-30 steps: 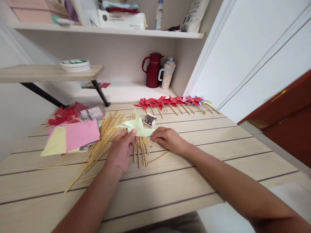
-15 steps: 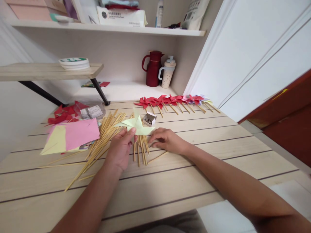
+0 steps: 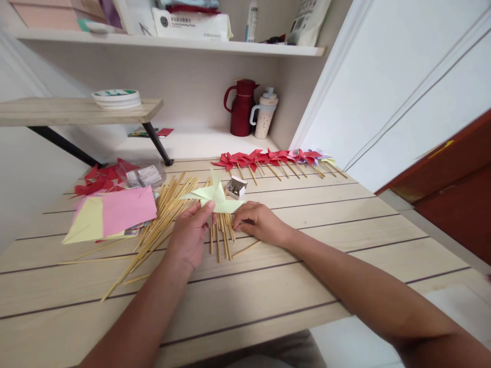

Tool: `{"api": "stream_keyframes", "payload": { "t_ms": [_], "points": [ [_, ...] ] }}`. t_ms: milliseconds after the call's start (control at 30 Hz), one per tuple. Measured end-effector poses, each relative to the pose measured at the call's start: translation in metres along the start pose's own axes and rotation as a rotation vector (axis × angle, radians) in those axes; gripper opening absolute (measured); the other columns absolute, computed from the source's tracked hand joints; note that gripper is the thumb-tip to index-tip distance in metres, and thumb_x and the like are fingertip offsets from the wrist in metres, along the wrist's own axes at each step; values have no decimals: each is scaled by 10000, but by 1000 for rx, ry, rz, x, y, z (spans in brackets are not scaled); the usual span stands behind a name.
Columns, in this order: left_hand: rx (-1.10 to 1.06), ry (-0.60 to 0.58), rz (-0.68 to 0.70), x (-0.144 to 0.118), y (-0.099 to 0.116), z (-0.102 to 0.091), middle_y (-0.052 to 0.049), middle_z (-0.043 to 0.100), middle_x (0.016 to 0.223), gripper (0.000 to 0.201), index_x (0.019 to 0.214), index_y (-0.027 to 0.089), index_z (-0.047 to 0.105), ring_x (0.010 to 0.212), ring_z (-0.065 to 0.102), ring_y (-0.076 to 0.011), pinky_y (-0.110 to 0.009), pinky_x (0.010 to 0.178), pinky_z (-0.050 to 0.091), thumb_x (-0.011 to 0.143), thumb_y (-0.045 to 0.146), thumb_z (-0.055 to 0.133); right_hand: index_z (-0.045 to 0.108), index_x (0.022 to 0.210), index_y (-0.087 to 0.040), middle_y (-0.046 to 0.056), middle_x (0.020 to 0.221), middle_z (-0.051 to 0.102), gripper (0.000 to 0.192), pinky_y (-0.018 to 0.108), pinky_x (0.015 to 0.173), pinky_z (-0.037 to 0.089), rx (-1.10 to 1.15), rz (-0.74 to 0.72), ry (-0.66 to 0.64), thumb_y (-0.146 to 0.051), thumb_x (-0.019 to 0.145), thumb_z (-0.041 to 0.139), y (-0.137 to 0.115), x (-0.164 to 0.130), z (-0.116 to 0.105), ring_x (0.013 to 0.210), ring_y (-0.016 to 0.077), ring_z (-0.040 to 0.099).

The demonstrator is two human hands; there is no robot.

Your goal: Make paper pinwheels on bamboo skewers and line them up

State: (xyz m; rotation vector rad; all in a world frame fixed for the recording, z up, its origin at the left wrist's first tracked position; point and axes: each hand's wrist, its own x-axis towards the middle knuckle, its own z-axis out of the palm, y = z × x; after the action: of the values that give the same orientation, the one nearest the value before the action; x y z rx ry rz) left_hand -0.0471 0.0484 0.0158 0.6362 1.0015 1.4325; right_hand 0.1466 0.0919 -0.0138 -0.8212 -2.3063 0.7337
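My left hand [image 3: 192,235] holds a pale green folded paper pinwheel [image 3: 217,197] by its lower edge, just above the wooden table [image 3: 268,286]. My right hand [image 3: 259,222] rests on the table to the pinwheel's right, fingertips curled down at a small bunch of bamboo sticks [image 3: 222,237] lying under the pinwheel. I cannot tell whether those fingers pinch anything. A small open box of metal pins [image 3: 235,188] sits just behind the pinwheel.
A larger pile of bamboo sticks [image 3: 161,220] lies to the left, beside pink and yellow paper sheets [image 3: 111,214] and red paper pieces [image 3: 102,179]. A row of finished red pinwheels [image 3: 268,161] lies at the back. A red jug [image 3: 241,108] and cup [image 3: 264,118] stand on the rear shelf.
My right hand has slid a little left, towards the sticks under the pinwheel. The left hand and pinwheel have barely moved.
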Motion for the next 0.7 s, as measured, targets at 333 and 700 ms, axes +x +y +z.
{"api": "stream_keyframes", "payload": {
  "t_ms": [333,700],
  "points": [
    [-21,-14,13,-1,2,1,-2,707,902,282,767,168,737,731,566,-73,-171,656,506,587,275,926,698,779,-177,53,914,702,96,300,836,479,167,237,-67,-183,845,628,1,-7,-34,888,182,619],
    [2,-15,-11,-1,3,2,5,706,872,281,745,168,740,717,564,-72,-170,633,491,569,277,932,716,766,-179,24,840,675,133,243,679,435,96,362,-272,-98,749,612,7,-9,-42,754,147,581]
  ]
}}
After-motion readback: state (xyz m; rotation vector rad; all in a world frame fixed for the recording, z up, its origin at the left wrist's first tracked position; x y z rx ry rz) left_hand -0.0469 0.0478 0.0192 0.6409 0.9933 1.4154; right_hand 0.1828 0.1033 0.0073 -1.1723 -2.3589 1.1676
